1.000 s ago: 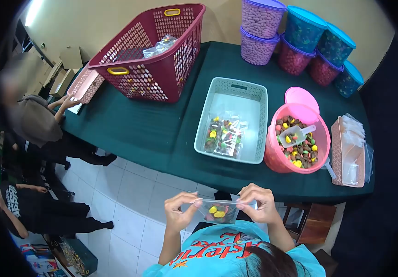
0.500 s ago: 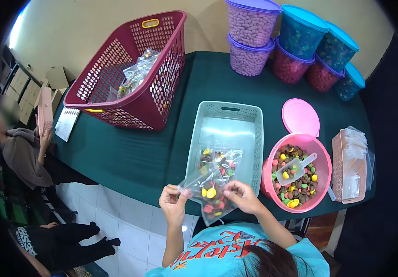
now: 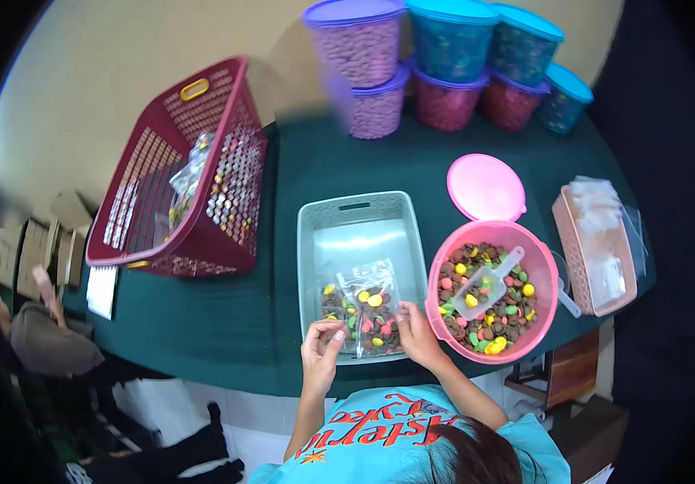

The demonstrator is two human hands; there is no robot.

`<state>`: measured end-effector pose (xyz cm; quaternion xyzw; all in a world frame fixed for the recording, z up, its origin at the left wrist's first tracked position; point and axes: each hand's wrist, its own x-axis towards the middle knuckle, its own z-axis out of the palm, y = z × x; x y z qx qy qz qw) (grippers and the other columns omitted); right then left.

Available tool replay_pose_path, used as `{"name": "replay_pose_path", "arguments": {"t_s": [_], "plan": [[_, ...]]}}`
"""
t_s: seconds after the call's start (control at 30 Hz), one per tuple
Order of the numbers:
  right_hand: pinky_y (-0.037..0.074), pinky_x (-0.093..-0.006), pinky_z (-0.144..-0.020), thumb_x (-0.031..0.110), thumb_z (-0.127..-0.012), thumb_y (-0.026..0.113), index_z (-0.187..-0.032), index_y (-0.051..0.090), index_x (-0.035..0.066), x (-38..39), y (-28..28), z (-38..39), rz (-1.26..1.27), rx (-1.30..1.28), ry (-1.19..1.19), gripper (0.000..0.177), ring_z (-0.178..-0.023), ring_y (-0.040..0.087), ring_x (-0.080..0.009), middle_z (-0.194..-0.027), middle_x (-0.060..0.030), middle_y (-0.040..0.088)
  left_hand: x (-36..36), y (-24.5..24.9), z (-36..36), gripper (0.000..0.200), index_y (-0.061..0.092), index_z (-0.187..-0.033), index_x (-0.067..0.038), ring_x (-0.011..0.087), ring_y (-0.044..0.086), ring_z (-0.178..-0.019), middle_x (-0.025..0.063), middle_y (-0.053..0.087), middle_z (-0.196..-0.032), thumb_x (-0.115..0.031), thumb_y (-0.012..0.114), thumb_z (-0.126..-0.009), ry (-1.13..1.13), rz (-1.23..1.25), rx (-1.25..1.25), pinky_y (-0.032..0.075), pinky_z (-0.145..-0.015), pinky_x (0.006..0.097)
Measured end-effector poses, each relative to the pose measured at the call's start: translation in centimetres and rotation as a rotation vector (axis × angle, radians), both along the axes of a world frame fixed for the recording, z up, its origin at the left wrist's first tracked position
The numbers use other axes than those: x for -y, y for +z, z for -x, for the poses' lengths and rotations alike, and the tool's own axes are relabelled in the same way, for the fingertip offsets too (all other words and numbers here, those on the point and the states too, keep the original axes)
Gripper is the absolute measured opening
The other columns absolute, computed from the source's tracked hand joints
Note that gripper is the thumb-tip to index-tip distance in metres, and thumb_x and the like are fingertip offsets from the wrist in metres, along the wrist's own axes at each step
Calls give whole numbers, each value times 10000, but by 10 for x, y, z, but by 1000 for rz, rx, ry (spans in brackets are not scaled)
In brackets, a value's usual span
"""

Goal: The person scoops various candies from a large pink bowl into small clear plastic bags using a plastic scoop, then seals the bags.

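- The clear candy bag now lies low inside the near end of the grey tray. A second ago it was held up in front of the chest, off the table edge, and half a second ago it hung tilted over the tray's near rim.
- The left hand has come forward with it. Its thumb and fingers are drawn close in a narrow pinch on the bag's near corner.
- The right hand has its fingertips on the opposite edge of the bag. I cannot tell whether they are clamped on it or only resting there.
- Judged from this, carrying the bag over is done and it is being laid down. It is not yet let go.
- Under and just beyond the left-hand grip, another filled bag lies in the tray, touching the held one.
- Just outside the right hand stands the pink bucket of mixed candies, with a clear scoop resting in it. Its pink lid lies beyond it.
- Further out on that side is a pink tray of empty bags.
- Well away past the left hand, a maroon basket holds more bags.
- Far beyond both hands, lidded tubs are stacked at the back of the green table.
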<state>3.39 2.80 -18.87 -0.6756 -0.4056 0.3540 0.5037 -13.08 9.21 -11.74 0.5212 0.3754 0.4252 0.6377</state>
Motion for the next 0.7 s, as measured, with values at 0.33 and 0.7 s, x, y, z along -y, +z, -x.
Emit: {"name": "replay_pose_path", "arguments": {"t_s": [0.33,0.7], "plan": [[266,-418,-987,176,-814,529,-1250,281,-44,47,48,25,-86,354,-38,548,-1174,338,-364,-1260,-246,339,8,10,-9,252,489,-945,24,154,539,-896,91,506,-972,90,600,-729,-323,3,102,485,-775,276],[368,-358,-900,132,-796,567,-1099,472,5,126,56,45,-148,218,-231,342,-1066,470,-286,-1134,-158,478,44,-13,-18,310,532,-926,49,136,604,-603,107,606,-703,54,690,-660,-837,88,-63,507,-565,242]]}}
